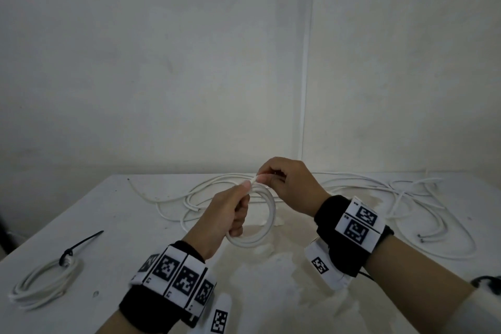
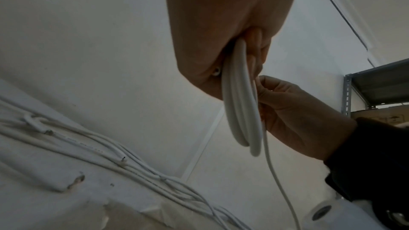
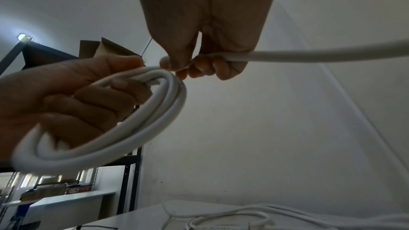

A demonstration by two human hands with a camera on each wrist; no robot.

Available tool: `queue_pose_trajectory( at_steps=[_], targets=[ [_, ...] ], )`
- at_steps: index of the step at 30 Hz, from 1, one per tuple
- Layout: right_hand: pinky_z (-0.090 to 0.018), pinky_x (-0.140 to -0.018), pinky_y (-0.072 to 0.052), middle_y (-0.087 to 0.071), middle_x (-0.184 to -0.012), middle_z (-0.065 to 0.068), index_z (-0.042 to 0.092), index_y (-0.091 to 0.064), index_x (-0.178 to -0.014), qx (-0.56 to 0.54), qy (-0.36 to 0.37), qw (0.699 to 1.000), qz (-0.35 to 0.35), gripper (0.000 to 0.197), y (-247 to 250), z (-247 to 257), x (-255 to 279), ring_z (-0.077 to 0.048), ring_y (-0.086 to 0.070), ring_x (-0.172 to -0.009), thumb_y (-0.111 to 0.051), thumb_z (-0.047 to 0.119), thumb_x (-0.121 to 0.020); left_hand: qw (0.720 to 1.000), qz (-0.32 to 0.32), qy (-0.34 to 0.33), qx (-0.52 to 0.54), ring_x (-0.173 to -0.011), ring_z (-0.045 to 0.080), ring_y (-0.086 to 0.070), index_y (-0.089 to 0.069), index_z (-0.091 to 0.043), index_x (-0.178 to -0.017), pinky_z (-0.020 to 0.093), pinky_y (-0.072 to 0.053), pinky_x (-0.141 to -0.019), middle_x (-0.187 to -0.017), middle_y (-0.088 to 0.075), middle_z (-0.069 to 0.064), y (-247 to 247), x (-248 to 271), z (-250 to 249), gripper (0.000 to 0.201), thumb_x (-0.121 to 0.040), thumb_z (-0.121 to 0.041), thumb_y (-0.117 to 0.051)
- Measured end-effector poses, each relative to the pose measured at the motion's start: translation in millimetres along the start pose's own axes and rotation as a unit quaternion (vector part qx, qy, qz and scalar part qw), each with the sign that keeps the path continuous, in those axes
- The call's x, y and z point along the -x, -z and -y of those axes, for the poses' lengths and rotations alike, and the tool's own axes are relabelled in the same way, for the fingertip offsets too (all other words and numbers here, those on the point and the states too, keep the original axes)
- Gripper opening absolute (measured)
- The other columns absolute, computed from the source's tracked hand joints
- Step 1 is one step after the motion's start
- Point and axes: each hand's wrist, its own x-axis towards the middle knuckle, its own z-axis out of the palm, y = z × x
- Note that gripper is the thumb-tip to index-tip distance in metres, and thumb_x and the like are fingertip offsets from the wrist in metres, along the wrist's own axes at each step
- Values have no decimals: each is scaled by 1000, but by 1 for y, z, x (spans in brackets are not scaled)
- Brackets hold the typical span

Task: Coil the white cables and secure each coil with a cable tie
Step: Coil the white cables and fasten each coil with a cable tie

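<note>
My left hand (image 1: 230, 211) grips a small coil of white cable (image 1: 267, 221) held above the table; the same coil (image 2: 241, 111) hangs from the fist in the left wrist view. My right hand (image 1: 284, 184) pinches the cable's free run (image 3: 309, 55) where it meets the coil (image 3: 137, 120) at the top. The run trails down from the coil toward the table. A finished white coil (image 1: 43, 283) bound with a black cable tie (image 1: 78, 245) lies at the table's near left. Loose white cables (image 1: 423, 214) sprawl across the back and right.
The white table (image 1: 130, 225) stands in a corner of white walls. A metal shelf (image 2: 380, 85) with boxes stands off to one side. A black object (image 1: 486, 283) sits at the right edge near my forearm.
</note>
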Motion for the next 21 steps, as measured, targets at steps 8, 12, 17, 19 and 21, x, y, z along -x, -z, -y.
queue_pose_trajectory(
  at_steps=[8, 12, 17, 19, 21],
  targets=[
    [-10, -61, -36, -52, -63, 12, 5, -68, -94, -59, -22, 998, -5, 21, -5, 2, 2, 0, -45, -57, -49, 14, -94, 995, -37, -26, 91, -32, 6, -15, -33, -16, -59, 17, -16, -36, -40, -22, -7, 6, 0, -12, 39, -97, -28, -38],
    [-10, -54, -32, -41, -56, 11, 7, -67, -102, -39, -35, 999, 2, 24, -1, -4, 8, 0, -39, -51, -46, 15, -95, 988, -57, -36, 137, -31, 4, -17, -33, -16, -60, 16, -18, -35, -40, -22, -8, 15, -1, -11, 39, -97, -28, -38],
    [-9, -57, -33, -41, -56, 15, 8, -64, -114, 53, -14, 998, 16, 26, 1, -18, 18, 0, -46, -57, -46, 9, -95, 969, -95, -49, 221, -30, 4, -18, -34, -17, -60, 14, -19, -32, -39, -23, -9, 25, -3, -8, 39, -96, -30, -38],
    [-11, -61, -33, -42, -61, 13, 10, -62, -118, 81, -27, 996, 24, 29, 3, -28, 21, -6, -43, -59, -45, 6, -94, 952, -124, -55, 273, -28, 3, -19, -35, -17, -60, 13, -18, -30, -37, -25, -8, 32, -6, -11, 39, -96, -31, -39],
    [-10, -64, -34, -42, -64, 10, 10, -60, -121, 106, -43, 993, 28, 33, 6, -38, 26, -9, -41, -62, -43, 1, -94, 939, -157, -65, 300, -27, 3, -20, -35, -17, -60, 13, -19, -30, -36, -26, -9, 43, -10, -12, 38, -95, -32, -40]
  ],
)
